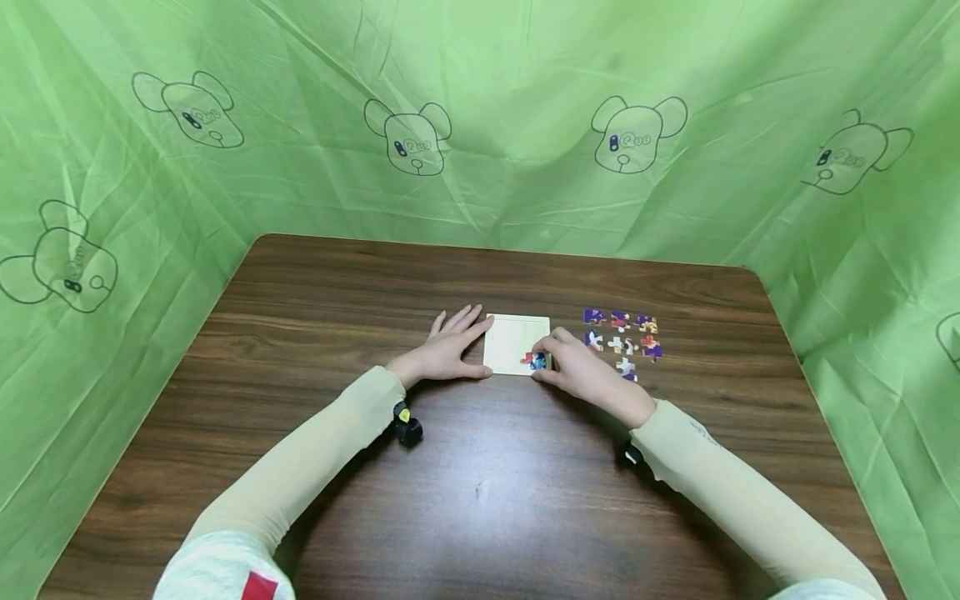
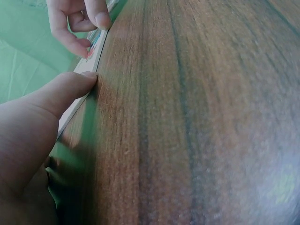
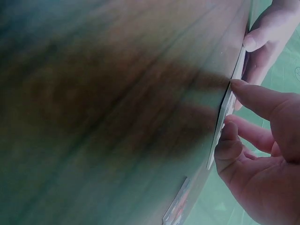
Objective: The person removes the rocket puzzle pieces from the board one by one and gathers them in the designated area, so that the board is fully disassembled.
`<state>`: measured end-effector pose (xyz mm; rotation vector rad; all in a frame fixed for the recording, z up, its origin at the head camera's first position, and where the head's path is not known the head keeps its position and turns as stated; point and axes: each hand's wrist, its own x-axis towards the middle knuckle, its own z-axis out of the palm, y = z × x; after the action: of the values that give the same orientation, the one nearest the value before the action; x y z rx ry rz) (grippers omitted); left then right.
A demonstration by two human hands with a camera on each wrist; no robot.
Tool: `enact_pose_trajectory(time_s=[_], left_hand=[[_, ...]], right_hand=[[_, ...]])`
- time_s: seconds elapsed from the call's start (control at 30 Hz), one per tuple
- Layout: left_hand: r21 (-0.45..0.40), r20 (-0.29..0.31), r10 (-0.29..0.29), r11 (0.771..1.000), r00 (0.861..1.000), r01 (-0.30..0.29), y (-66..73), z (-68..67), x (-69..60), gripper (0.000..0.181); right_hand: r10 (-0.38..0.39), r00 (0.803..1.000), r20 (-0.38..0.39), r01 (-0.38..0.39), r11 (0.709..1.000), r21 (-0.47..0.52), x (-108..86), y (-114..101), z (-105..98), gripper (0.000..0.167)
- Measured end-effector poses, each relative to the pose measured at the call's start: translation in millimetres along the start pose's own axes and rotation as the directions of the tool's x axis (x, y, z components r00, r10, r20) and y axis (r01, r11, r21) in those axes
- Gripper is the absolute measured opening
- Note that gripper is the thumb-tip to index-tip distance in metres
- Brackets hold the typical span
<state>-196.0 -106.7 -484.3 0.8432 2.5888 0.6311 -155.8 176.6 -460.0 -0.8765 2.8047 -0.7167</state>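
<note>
A thin white square board [image 1: 510, 333] lies on the wooden table between the two hands. My left hand [image 1: 447, 350] rests flat with spread fingers, its thumb [image 2: 84, 80] and a fingertip touching the board's left side. At the board's lower right corner, my right hand [image 1: 573, 364] has its thumb and bent fingers around a red and blue jigsaw puzzle piece [image 1: 534, 361]. In the right wrist view its thumb [image 3: 243, 89] meets the board's near edge, and the curled fingers touch the top. The hand partly hides the piece.
Several loose jigsaw pieces [image 1: 622, 321], purple, red, yellow and white, lie in rough rows right of the board. The brown wooden table [image 1: 480, 483] ends at a green cloth backdrop [image 1: 510, 192] behind and at both sides.
</note>
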Motion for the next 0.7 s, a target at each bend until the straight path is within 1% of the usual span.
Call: enact_pose_trajectory(time_s=[0.1,0.37,0.7], left_hand=[[-0.004,-0.004,0.004,1.000,1.000,-0.004,0.1,0.0,-0.3,0.099],[0.009,-0.008,0.002,1.000,1.000,-0.002,-0.5,0.5,-0.1,0.098],[0.012,-0.009,0.007,1.000,1.000,-0.007,-0.4,0.5,0.5,0.098]], right_hand=[[-0.002,1.000,0.006,0.002,1.000,-0.001,1.3,-0.4,-0.4,0.035],[0.030,0.999,0.019,-0.031,0.999,0.010,5.5,-2.6,-1.2,0.027],[0.083,0.997,0.009,-0.083,0.997,-0.008,3.6,0.5,-0.7,0.037]])
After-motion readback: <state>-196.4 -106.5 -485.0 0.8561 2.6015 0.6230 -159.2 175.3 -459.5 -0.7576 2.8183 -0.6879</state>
